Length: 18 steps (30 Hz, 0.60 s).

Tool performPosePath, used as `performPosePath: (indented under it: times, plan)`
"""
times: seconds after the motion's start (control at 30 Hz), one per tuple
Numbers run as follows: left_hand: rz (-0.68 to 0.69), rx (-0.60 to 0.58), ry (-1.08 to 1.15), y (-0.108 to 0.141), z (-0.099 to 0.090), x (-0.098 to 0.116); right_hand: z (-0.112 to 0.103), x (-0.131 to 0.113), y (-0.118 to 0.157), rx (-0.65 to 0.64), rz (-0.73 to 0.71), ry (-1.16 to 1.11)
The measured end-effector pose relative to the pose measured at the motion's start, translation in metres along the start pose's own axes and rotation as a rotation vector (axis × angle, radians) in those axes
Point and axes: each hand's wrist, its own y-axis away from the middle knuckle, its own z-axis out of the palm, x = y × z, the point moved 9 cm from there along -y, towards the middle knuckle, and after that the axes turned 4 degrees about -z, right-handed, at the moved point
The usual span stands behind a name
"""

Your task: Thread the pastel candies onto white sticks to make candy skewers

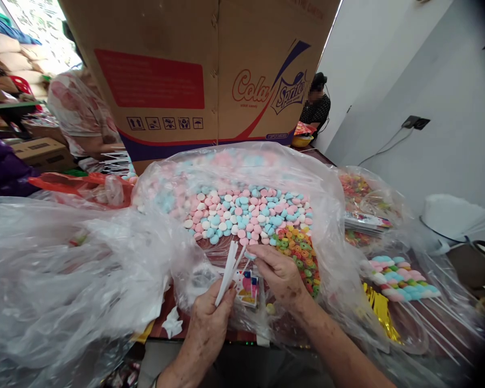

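My left hand (pixel 210 310) is closed around a bundle of thin white sticks (pixel 228 269) that point up and away from me. Just right of their tips, my right hand (pixel 281 274) pinches a small pale blue candy (pixel 250 255) against the end of one stick. Beyond both hands lies a heap of pink, white and blue round marshmallow candies (pixel 242 213) inside an opened clear plastic bag. Ring-shaped gummy candies (pixel 299 250) in orange, green and yellow lie beside my right hand. A stack of printed cards (pixel 247 288) shows between my hands, partly covered.
A tall cardboard box (pixel 165 81) stands behind the candy. Crumpled clear plastic (pixel 73 269) spreads over the left. At right lie finished candy skewers (pixel 402 277), gold foil strips (pixel 382 312) and a bag of gummies (pixel 353 188). Two people sit beyond the box.
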Motion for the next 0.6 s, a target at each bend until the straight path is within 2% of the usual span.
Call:
performPosePath:
  times: [0.1, 0.27, 0.37, 0.43, 0.47, 0.53, 0.6]
  plan:
    - [-0.001, 0.028, 0.031, 0.0, -0.003, -0.002, 0.011, -0.004, 0.011, 0.005, 0.072, -0.038]
    - [0.014, 0.091, 0.053, -0.002, -0.01, -0.004, 0.037, -0.023, 0.025, -0.13, 0.134, -0.118]
    - [-0.009, 0.108, 0.092, -0.004, -0.01, -0.012, 0.02, -0.007, 0.017, -0.14, 0.264, -0.09]
    - [-0.017, 0.112, 0.105, -0.004, -0.009, -0.013, -0.005, 0.013, 0.006, -0.09, 0.341, 0.091]
    - [-0.021, 0.113, 0.107, -0.004, -0.009, -0.012, -0.015, 0.021, -0.002, -0.101, 0.332, 0.238]
    - [-0.032, 0.101, 0.103, -0.003, -0.008, -0.008, -0.015, 0.033, -0.015, -0.244, 0.26, 0.513]
    - [-0.046, 0.076, 0.103, -0.001, -0.007, -0.001, 0.0, 0.045, -0.018, -0.455, 0.179, 0.727]
